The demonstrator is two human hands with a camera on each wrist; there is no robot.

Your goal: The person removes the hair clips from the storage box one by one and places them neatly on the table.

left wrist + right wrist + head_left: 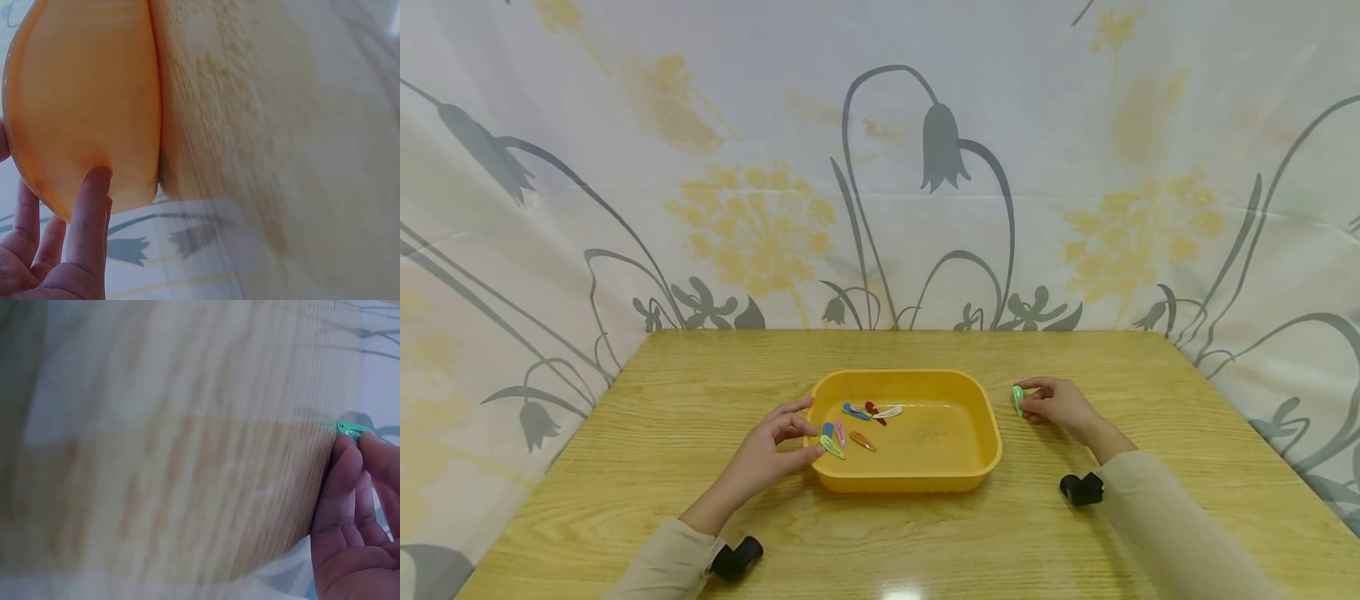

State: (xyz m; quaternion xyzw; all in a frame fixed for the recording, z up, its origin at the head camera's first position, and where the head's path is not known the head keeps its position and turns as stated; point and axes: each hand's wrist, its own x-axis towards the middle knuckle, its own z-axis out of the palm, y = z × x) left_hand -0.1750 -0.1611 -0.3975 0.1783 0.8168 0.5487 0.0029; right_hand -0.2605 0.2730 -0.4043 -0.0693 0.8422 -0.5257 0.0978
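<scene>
A yellow plastic tray [917, 484] stands on the table with several hair clips in it. My left hand [775, 442] holds its left rim; in the left wrist view the thumb [90, 206] lies against the outer wall while other fingers reach past the edge. Close to that hand inside the tray lie a yellow-green hair clip [832, 447], a pink hair clip [839, 433] and a blue one. Right of the tray, my right hand [1060, 406] pinches a green hair clip [1018, 400] between thumb and fingertips, just above or at the tabletop; contact with the table is unclear.
Further inside the tray are an orange hair clip [862, 441], a red hair clip [880, 418], a white hair clip [889, 412] and another blue hair clip [855, 412]. The wooden table [917, 550] ends at a flower-patterned cloth [895, 208] behind and at the sides.
</scene>
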